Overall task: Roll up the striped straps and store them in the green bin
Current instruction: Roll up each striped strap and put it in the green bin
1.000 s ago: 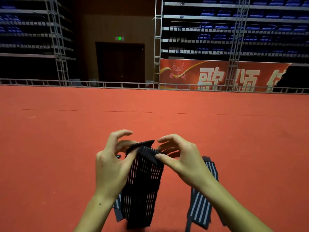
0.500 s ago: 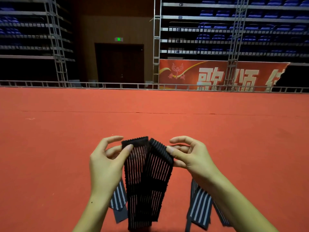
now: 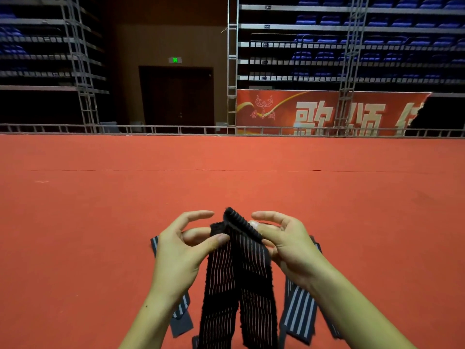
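With both the left hand (image 3: 181, 250) and right hand (image 3: 289, 245) pinching the black striped strap (image 3: 239, 275) at its folded top, I'd keep edges aligned and roll tightly.

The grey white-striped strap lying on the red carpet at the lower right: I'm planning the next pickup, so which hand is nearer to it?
Right. The right hand is above the grey white-striped strap, pinching the black striped strap. The left hand pinches the black strap's other side, farther away.
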Tool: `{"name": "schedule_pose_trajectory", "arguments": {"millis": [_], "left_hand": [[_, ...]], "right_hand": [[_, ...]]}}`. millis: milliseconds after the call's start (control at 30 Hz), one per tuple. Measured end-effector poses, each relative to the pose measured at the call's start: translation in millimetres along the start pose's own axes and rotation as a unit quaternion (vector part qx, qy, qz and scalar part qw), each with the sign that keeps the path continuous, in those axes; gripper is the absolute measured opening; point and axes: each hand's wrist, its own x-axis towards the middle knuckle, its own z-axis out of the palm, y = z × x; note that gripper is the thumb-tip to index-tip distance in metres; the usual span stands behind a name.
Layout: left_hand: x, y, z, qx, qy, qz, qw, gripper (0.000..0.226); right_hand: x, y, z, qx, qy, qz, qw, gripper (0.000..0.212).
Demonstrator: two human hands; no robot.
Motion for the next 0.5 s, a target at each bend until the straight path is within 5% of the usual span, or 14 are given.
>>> {"name": "schedule_pose_trajectory", "arguments": {"millis": [367,500], "left_hand": [[1.0,1.8,7.4,-0.023,-0.009,-0.011,1.0,0.045],[0.7,2.9,5.6,-0.028,0.006,-0.024,0.999,0.045]], "right_hand": [[-9.8,-5.8,0.7,-0.043,-0.012,-0.002,0.999,0.035],[-13.8,-0.7,-2.9,-0.169,0.093,-0.157,0.969,0.019]]}}
